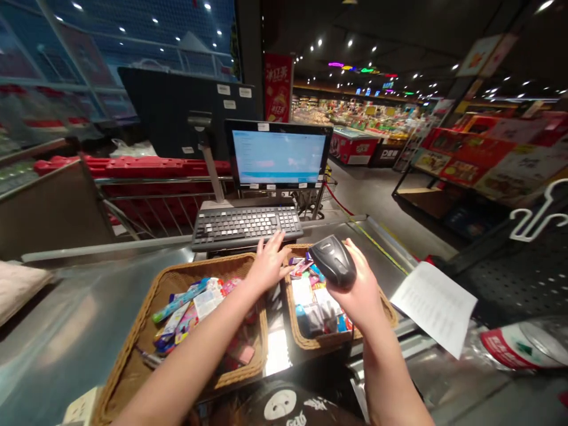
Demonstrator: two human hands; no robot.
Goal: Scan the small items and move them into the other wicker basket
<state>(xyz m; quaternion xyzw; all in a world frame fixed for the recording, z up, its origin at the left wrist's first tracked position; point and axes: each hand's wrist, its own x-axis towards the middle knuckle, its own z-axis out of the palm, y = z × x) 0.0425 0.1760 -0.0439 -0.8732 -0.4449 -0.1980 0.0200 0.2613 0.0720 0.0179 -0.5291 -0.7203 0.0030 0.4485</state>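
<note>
My right hand (357, 290) is wrapped round a black barcode scanner (333, 261), held above the right wicker basket (306, 343). Small bright packets (317, 302) fill that basket. My left hand (268, 263) reaches forward with its fingers spread, close to the front edge of the black keyboard (248, 223); whether a fingertip touches a key I cannot tell. Beneath my left forearm lies the larger wicker basket (155, 287), with colourful snack packets (190, 307) heaped in it. Behind the keyboard a lit monitor (279, 155) shows a mostly blue and white screen.
A printed paper sheet (437, 305) and a large bottle with a red label (519, 346) lie to the right. White hooks (535, 216) stick out from a black pegboard. A second dark screen (177, 112) stands back left, before red shopping carts (133, 168).
</note>
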